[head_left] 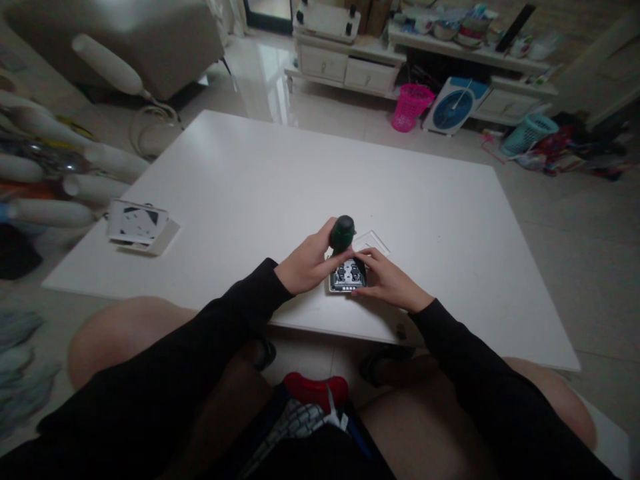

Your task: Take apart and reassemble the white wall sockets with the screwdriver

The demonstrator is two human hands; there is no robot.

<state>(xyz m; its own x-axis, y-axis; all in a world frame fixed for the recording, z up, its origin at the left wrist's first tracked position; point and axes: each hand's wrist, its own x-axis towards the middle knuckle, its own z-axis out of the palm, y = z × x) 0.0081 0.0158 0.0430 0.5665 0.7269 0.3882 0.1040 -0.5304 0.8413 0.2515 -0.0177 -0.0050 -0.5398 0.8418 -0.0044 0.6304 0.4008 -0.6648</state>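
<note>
My left hand [315, 259] is closed round the dark green handle of a screwdriver [343, 231], which stands upright; its tip is hidden. Below it, close to the table's front edge, is a small square device [349, 273] with a pale rim and black-and-metal inner parts, like an opened wall socket. The fingers and thumb of my right hand [387, 277] grip its right side. Just behind my hands lies a thin white square frame [373, 243], partly covered by my fingers.
The white table [280, 180] spreads out before me. On its left side stands a white box [143, 227] with dark printing. Beyond are a pink basket [411, 107], a blue-and-white fan [454, 107] and a teal basket [529, 133]. Pale rounded objects [107, 63] crowd the left.
</note>
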